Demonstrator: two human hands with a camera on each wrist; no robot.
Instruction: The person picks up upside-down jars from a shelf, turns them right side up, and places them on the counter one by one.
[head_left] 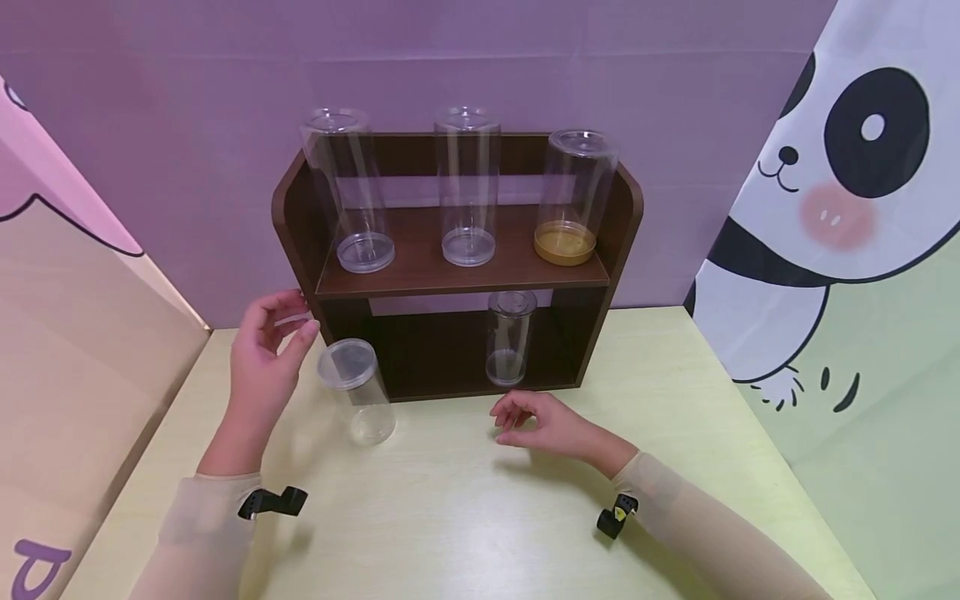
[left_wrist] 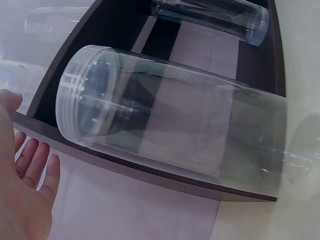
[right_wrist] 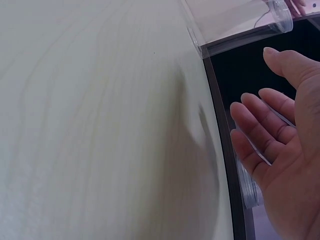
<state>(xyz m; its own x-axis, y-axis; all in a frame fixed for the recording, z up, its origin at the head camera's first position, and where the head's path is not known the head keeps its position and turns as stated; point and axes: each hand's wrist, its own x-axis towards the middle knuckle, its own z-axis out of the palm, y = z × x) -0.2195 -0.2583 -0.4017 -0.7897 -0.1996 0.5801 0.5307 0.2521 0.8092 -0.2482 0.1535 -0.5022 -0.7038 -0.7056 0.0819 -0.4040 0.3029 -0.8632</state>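
Beside the left panel of a dark brown two-tier shelf, my left hand is raised with loosely bent fingers and holds nothing. Whether its fingertips touch the panel I cannot tell. Just right of that hand, a clear plastic jar with a translucent lid stands on the table before the shelf's left end; the left wrist view shows the jar large, apart from the fingers. My right hand hovers in front of the lower tier, fingers relaxed, nothing held. Nearest to it is a smaller clear jar on that tier.
On the upper tier stand a left clear jar, a middle clear jar and a right jar with a golden base. A purple cloth hangs behind; a panda-print sheet hangs at the right of the pale table.
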